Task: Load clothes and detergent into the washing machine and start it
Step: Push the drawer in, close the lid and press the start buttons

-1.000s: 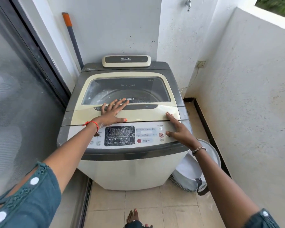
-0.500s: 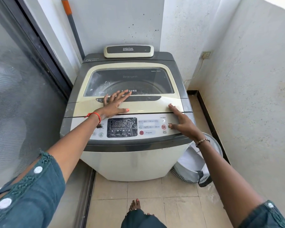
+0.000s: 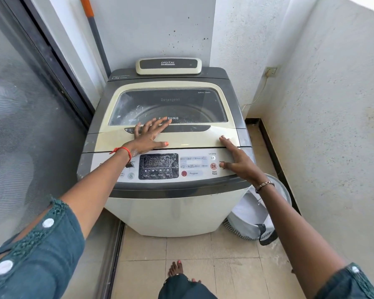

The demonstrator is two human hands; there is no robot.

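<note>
A cream and grey top-loading washing machine (image 3: 171,210) stands in front of me with its glass-windowed lid (image 3: 194,138) closed. My left hand (image 3: 149,137) lies flat on the lid's front, fingers spread over the handle recess. My right hand (image 3: 240,158) rests at the right end of the control panel (image 3: 192,167); its thumb touches the round button to the right of the Start/Pause button (image 3: 213,166), and its fingers reach onto the lid's corner. The display is dark. No clothes or detergent show.
A white laundry basket (image 3: 253,212) leans against the machine's right side on the tiled floor. A broom handle (image 3: 95,35) stands in the back left corner. A glass sliding door (image 3: 20,126) runs along the left, a rough white wall (image 3: 333,126) along the right. My foot (image 3: 176,268) is below.
My head has drawn back a little, so the machine sits lower in view. My right thumb has slid onto the button beside Start/Pause. My left hand stays flat on the lid.
</note>
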